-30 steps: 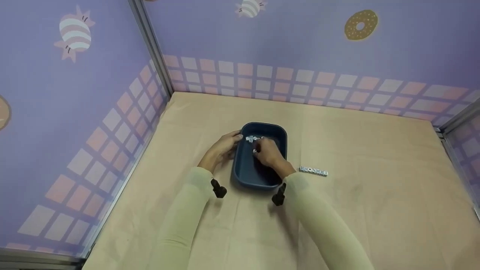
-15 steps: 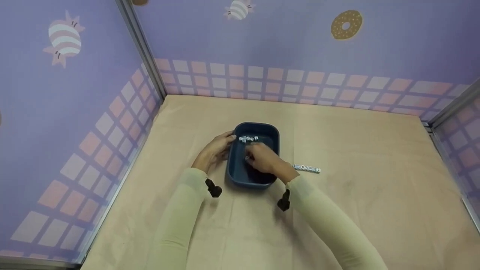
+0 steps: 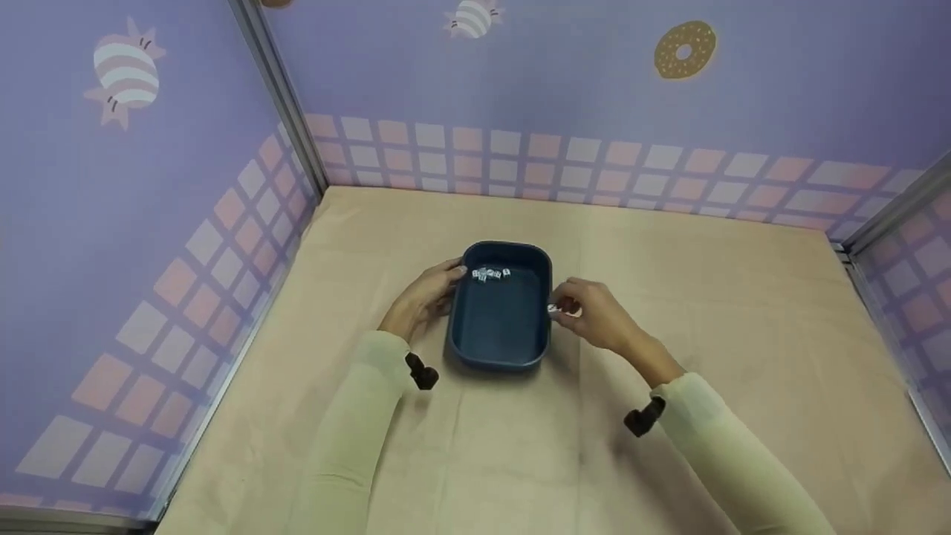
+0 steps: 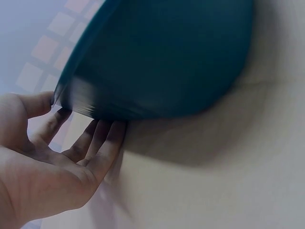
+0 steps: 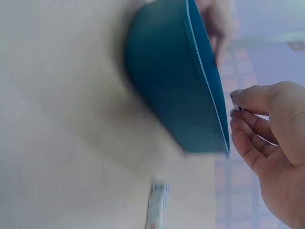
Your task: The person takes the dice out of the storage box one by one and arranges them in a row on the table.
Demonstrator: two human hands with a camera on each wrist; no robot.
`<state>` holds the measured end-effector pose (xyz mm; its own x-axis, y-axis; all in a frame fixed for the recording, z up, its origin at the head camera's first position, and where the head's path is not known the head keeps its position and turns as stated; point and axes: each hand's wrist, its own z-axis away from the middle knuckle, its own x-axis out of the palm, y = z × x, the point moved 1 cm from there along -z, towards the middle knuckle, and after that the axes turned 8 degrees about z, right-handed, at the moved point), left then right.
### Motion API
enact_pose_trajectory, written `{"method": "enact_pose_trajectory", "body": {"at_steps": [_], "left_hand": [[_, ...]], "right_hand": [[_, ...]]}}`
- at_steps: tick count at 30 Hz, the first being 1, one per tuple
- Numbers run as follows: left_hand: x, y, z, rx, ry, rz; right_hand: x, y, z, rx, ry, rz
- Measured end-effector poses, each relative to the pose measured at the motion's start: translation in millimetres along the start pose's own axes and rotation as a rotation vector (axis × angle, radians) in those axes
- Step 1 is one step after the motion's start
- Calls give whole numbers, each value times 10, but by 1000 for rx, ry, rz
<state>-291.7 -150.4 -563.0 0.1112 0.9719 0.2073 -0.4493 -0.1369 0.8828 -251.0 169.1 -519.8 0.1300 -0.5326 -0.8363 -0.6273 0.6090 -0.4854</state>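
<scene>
Two hands at work about a dark blue tray (image 3: 499,327) on a beige cloth (image 3: 743,371). The right hand (image 3: 600,316) pinches a single die (image 3: 552,307) between thumb and fingertips, just beside the tray's right-hand rim; whether die and rim touch cannot be told. The die is a small white cube bearing dark pips, only partly exposed between the fingers, its number unreadable. The left hand (image 3: 427,297) holds the opposite side of the tray, its thumb at the rim and its fingers against the outer wall. The tray is oblong and deep-walled, with rounded corners and a smooth surface that appears teal in both wrist views. Inside, toward the far end and left of centre, lies a cluster of dice (image 3: 483,275), white with dark markings, in a jumbled heap too small to count; one more die (image 3: 506,273) lies just to its right. In the right wrist view, a narrow pale strip (image 5: 156,205) lies on the cloth near the tray, blurred. Behind stands a purple wall (image 3: 520,82) with pink and white squares.
</scene>
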Motion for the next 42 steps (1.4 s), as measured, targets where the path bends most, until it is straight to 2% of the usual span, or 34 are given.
{"method": "enact_pose_trajectory", "body": {"at_steps": [7, 16, 21, 26, 34, 42], "left_hand": [[-27, -13, -4, -6, 11, -27], [-19, -30, -20, -3, 2, -46], [-23, -37, -34, -5, -6, 2], [-29, -45, -31, 5, -2, -4], [-19, -13, -11, -1, -2, -50], [-17, -4, -8, 2, -8, -75]], "right_hand": [[-227, 451, 434, 108, 78, 6], [-182, 885, 921, 327, 111, -44], [-166, 986, 1100, 386, 114, -37], [-145, 1034, 1176, 401, 101, -26], [-88, 1056, 1173, 446, 76, -54], [-55, 1089, 1180, 452, 65, -90]]}}
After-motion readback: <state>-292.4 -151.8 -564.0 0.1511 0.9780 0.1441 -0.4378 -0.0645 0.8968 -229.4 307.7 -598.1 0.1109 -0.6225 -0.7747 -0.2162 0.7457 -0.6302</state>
